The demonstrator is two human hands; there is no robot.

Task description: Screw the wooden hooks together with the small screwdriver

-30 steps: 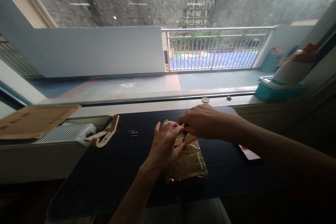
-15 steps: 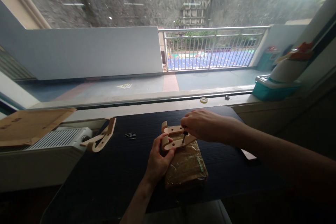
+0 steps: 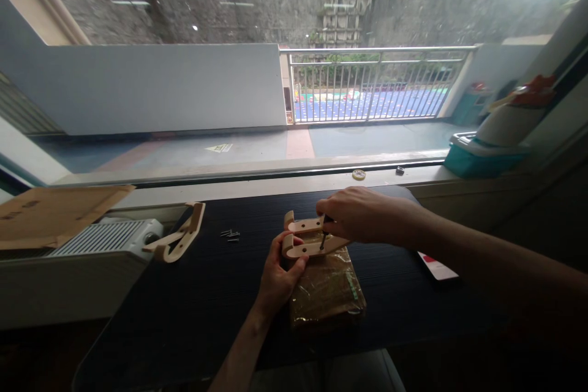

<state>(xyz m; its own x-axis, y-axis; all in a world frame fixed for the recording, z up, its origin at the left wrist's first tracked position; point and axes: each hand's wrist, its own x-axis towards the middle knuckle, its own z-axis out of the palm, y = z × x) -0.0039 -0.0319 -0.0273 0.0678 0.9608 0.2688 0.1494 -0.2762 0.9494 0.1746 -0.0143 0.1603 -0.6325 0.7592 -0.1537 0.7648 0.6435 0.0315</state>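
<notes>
My left hand (image 3: 281, 275) grips the curved end of a pale wooden piece (image 3: 312, 249) with dark holes, fingers and thumb closed around it. The wood rests on a brown box wrapped in clear tape (image 3: 327, 291). Above it, my right hand (image 3: 349, 213) is closed around a dark screwdriver (image 3: 324, 236), held upright with its tip at a hole in the wood. Part of the handle is hidden by the fingers. Just behind lies a second curved wooden arm (image 3: 303, 225). Several screws (image 3: 231, 234) lie on the black table (image 3: 197, 306) to the left.
Another wooden piece with a hooked end (image 3: 181, 242) sits at the table's left edge. A brown paper sheet (image 3: 55, 211) lies over a white radiator (image 3: 113, 239). A roll of tape (image 3: 359, 175) and a teal box (image 3: 482, 156) stand on the sill. A phone-like slab (image 3: 438, 266) is at right.
The view has shifted slightly, and more of the slab at the right shows beneath my right arm. Both hands keep their grips, with the screwdriver at the same hole.
</notes>
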